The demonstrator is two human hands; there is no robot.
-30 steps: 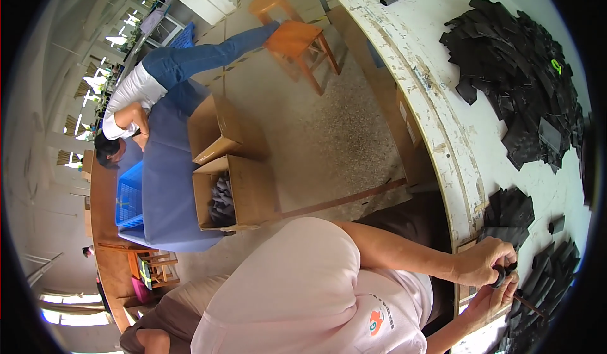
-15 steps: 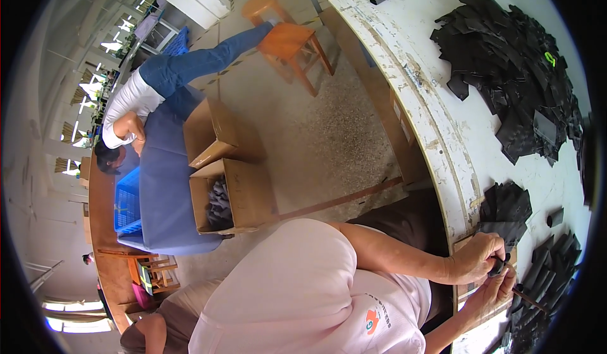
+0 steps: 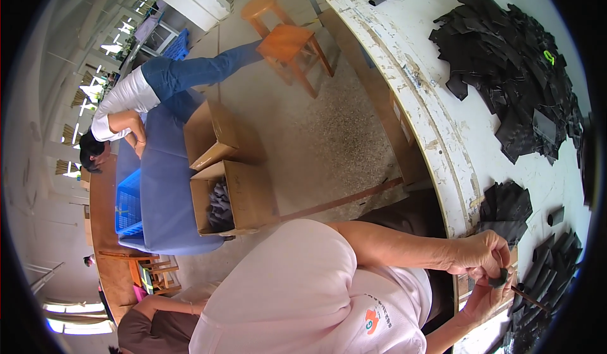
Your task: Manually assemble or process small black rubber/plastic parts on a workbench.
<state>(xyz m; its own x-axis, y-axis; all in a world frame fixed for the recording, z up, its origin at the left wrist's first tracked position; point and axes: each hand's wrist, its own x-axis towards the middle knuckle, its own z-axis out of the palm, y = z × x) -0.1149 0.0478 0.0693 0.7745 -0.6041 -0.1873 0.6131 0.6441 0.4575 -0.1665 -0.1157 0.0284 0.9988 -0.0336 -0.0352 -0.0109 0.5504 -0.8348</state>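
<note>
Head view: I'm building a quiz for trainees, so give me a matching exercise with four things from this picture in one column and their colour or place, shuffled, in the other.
Things:
1. Stool
2. Crate
3. Big pile
4. Open box

Descriptions:
A. black, on the white table
B. brown cardboard, on the floor
C. orange wood
D. blue plastic

Pairs: 1-C, 2-D, 3-A, 4-B
</note>
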